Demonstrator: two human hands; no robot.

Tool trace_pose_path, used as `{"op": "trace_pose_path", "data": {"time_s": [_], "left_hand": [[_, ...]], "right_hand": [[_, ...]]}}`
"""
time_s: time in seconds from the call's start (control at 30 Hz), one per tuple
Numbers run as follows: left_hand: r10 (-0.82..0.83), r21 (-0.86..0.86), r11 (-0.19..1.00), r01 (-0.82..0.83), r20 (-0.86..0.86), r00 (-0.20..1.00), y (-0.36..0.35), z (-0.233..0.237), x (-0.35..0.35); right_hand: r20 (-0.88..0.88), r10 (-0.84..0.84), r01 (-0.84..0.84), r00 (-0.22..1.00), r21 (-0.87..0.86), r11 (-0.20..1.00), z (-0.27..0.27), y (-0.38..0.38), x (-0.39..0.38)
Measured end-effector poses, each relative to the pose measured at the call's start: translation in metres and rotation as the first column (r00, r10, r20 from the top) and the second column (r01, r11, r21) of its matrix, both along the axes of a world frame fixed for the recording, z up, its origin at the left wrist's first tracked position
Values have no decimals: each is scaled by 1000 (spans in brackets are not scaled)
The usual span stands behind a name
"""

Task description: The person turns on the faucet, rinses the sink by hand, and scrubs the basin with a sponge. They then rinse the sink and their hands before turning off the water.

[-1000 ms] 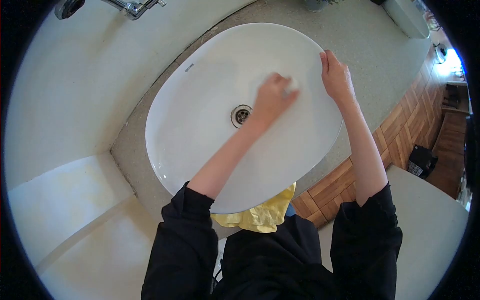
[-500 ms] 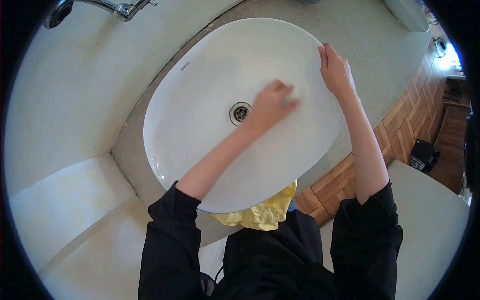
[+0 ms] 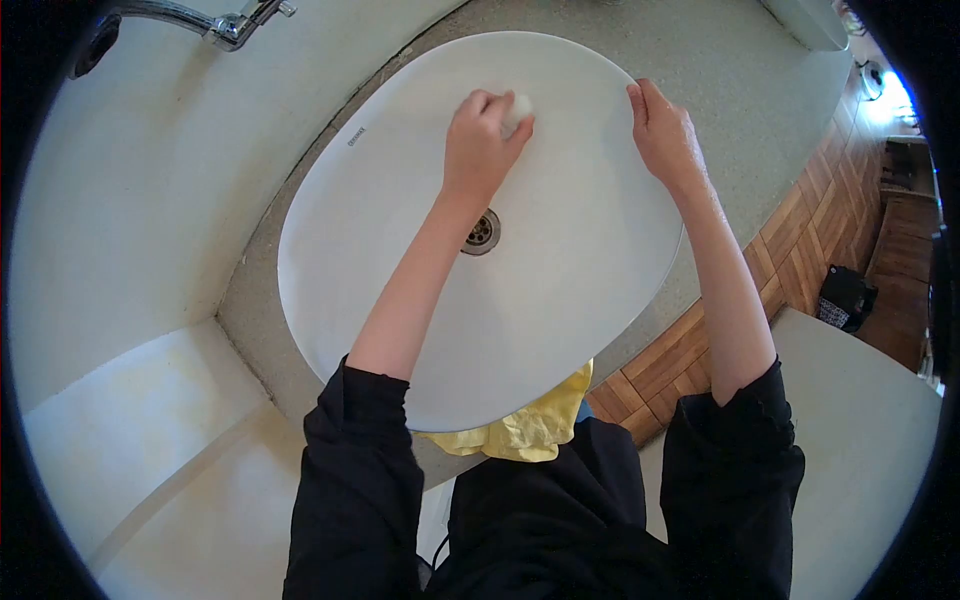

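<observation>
An oval white washbasin [image 3: 560, 300] fills the middle of the head view, its round metal drain [image 3: 481, 232] in the bottom. Over the drain reaches my left arm, and my left hand [image 3: 480, 145] is closed round a small whitish rounded piece [image 3: 517, 115] against the basin's far inner wall. Whether that piece is a sponge or soap I cannot tell. At the right rim my right hand [image 3: 663, 135] grips the edge, thumb over the top and the other fingers mostly hidden. Wet spots shine along that wrist.
The basin stands on a grey counter [image 3: 700, 60] beside a pale wall [image 3: 110, 220]. A chrome faucet [image 3: 232, 30] sticks out at top left. Between the basin's front rim and my body shows a yellow cloth [image 3: 530, 430]. Parquet floor [image 3: 665, 360] and a black bag [image 3: 846, 298] lie to the right.
My left hand has moved up and left, from right of the drain to the far inner wall, and the whitish piece now shows in it. My right hand stays on the rim.
</observation>
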State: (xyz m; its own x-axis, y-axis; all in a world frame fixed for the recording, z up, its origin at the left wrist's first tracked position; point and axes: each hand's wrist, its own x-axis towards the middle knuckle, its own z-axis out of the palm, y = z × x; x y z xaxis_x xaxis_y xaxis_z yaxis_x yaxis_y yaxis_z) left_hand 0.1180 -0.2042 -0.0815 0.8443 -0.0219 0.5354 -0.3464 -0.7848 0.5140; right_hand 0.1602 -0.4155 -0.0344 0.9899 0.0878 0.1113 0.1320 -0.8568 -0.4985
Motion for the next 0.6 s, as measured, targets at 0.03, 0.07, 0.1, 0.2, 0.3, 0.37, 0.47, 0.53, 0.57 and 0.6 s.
{"op": "trace_pose_path", "data": {"time_s": [0.03, 0.07, 0.1, 0.2, 0.3, 0.37, 0.47, 0.53, 0.57, 0.6], "left_hand": [[29, -21, 999, -29, -17, 999, -6, 0, -1], [58, -40, 997, -59, -36, 998, -13, -1, -4], [-24, -128, 992, 8, -123, 992, -27, 0, -18], [-207, -276, 951, 140, -230, 951, -53, -2, -49], [-143, -150, 981, 121, -144, 979, -24, -8, -27], [-2, -29, 1000, 0, -61, 998, 1, 4, 0], [40, -65, 997, -46, -90, 995, -16, -5, -10], [-119, -184, 979, 89, -157, 980, -45, -6, -47], [-205, -246, 956, 158, -180, 962, -53, -5, -57], [-213, -219, 961, 171, -181, 960, -49, -5, -54]], "right_hand": [[4, 3, -3, 1000, 7, 1000, -2, -1, 0], [6, 6, -6, 1000, 16, 1000, -4, -2, 1], [13, 12, -12, 1000, 25, 1000, -5, -2, 2], [-11, 9, -9, 1000, -1, 1000, -3, -2, 2], [-15, 3, -3, 1000, 13, 1000, -4, -2, 2], [6, -2, 2, 1000, 5, 1000, -5, -2, 2], [-6, 7, -7, 1000, 17, 1000, -9, -4, 1], [-18, 19, -18, 1000, 22, 1000, -5, -2, 5], [-29, 17, -16, 999, 18, 1000, -2, -2, 3], [-44, 12, -12, 999, 12, 1000, -1, -2, 2]]}}
